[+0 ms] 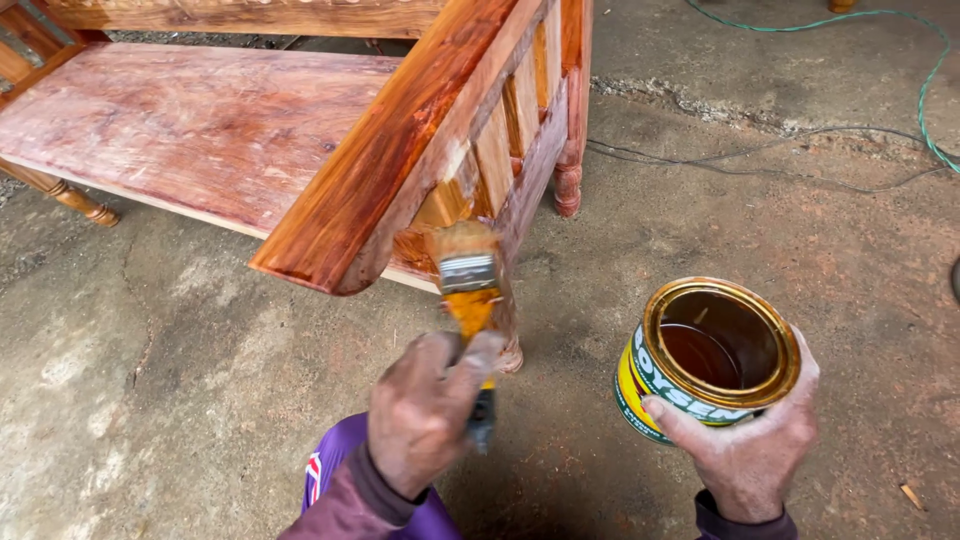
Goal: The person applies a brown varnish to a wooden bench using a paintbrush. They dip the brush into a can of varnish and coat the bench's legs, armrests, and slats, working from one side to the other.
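Observation:
My left hand [425, 410] grips a paintbrush [470, 290] by its handle. The brush has an orange-stained handle, a metal ferrule and wet bristles pointing up. Its bristles touch the lower end of the armrest side of a wooden bench [200, 120], just under the glossy orange-brown armrest [390, 160]. My right hand [750, 450] holds an open round tin [715, 355] from below and behind, thumb on its near side. The tin has a gold rim, a yellow and green label, and dark brown varnish inside. It hangs above the floor to the right of the brush.
The bench seat is reddish and duller than the shiny armrest and side slats [510, 130]. Turned legs [568, 185] stand on a rough concrete floor [180, 380]. A green cord [925, 90] and thin dark wires [760, 150] lie across the floor at the upper right.

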